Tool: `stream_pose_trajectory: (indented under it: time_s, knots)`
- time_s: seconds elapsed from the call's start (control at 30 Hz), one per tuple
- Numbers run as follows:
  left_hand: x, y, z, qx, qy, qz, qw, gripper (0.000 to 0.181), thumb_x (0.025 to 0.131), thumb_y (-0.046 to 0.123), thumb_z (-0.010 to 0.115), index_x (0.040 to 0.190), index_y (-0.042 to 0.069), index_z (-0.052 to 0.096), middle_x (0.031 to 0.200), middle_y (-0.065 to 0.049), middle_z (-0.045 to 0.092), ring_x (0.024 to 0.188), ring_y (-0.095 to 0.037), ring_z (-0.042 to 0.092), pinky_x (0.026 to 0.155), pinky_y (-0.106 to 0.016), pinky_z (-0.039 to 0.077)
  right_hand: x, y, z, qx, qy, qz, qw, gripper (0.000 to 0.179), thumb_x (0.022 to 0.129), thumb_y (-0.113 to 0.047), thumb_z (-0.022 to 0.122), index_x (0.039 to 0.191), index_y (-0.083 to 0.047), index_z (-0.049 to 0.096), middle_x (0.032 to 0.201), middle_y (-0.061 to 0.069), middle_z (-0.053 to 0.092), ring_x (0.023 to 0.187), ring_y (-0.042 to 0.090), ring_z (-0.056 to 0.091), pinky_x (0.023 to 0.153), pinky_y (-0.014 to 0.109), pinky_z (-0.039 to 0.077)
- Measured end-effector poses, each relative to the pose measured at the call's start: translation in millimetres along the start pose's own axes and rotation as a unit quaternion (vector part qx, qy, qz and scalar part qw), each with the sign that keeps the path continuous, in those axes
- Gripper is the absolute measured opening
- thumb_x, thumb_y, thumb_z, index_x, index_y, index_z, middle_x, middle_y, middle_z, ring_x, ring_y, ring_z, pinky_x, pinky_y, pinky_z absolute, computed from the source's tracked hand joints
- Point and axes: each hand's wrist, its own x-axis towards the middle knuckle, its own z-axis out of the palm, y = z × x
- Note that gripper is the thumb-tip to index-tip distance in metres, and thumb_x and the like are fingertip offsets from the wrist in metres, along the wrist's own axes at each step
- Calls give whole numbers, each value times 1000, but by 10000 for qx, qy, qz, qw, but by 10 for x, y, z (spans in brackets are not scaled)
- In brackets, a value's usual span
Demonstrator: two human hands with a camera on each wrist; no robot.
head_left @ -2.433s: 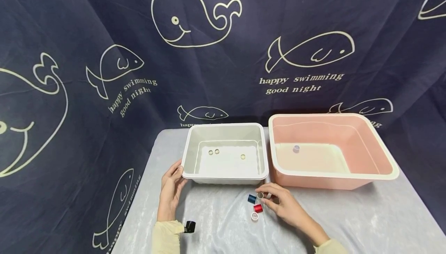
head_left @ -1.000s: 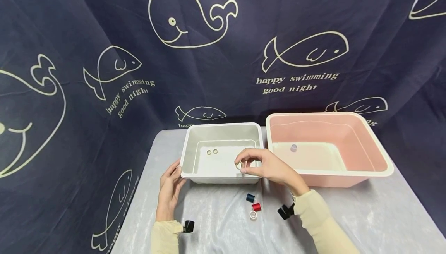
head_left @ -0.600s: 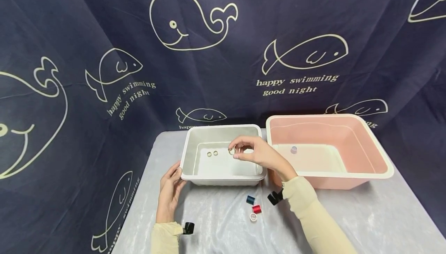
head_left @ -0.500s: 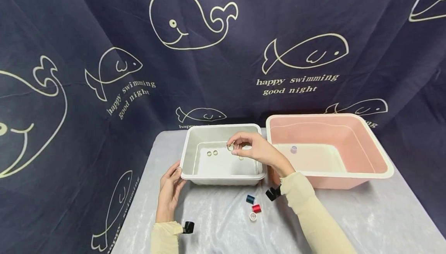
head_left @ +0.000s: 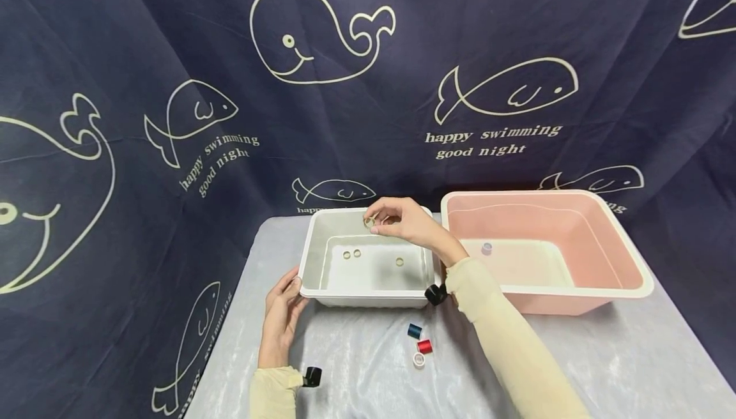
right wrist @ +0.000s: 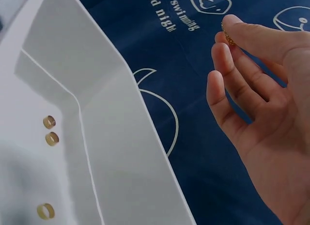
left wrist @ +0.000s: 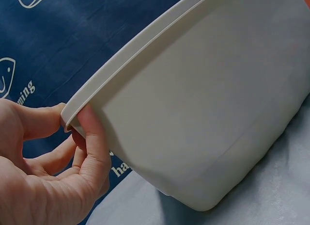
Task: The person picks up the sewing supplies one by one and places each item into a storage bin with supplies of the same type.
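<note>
My left hand (head_left: 280, 310) grips the left front corner of a white plastic basin (head_left: 368, 295); in the left wrist view its thumb and fingers (left wrist: 94, 137) pinch the rim. Above the far part of that basin, my right hand (head_left: 409, 224) pinches a gold ring (head_left: 368, 221) between thumb and fingertips. The right wrist view shows this ring (right wrist: 227, 37) edge-on, mostly covered by the thumb, with the other fingers loosely spread. Three similar rings lie on the basin floor: a close pair (head_left: 352, 254) on the left and a single ring (head_left: 399, 262) on the right.
A larger pink basin (head_left: 546, 290) stands to the right with a pale purple spool-like piece (head_left: 487, 248) inside. In front lie a blue thread spool (head_left: 414, 331), a red spool (head_left: 424, 347) and a white round piece (head_left: 419, 360). A dark fish-print curtain (head_left: 402, 151) hangs behind.
My right hand has lifted the ring from beside the spools, carried it over the white basin and moved on farther back and left. My left hand has stayed on the rim.
</note>
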Motion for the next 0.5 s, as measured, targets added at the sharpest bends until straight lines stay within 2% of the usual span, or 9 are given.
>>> stream_pose_trajectory:
  time_s: [0.27,0.5]
  knots:
    - [14,6,0,-8,29,-56,10000,50,107,7,55,154,-5,42,120,-4,68,102,-13,72,82,-21,61,271,71,-19,-323,-262,120,9991,24,91,-9,80,114,-12,76,93,5,76,86,13,69,83,28,57]
    - [1,2,-4,0,-3,-92,10000,52,107,8,55,155,-6,41,117,1,68,101,-12,72,84,-21,61,522,191,17,-201,-459,40,9987,25,90,-2,78,114,-6,75,97,13,75,84,16,67,76,25,54]
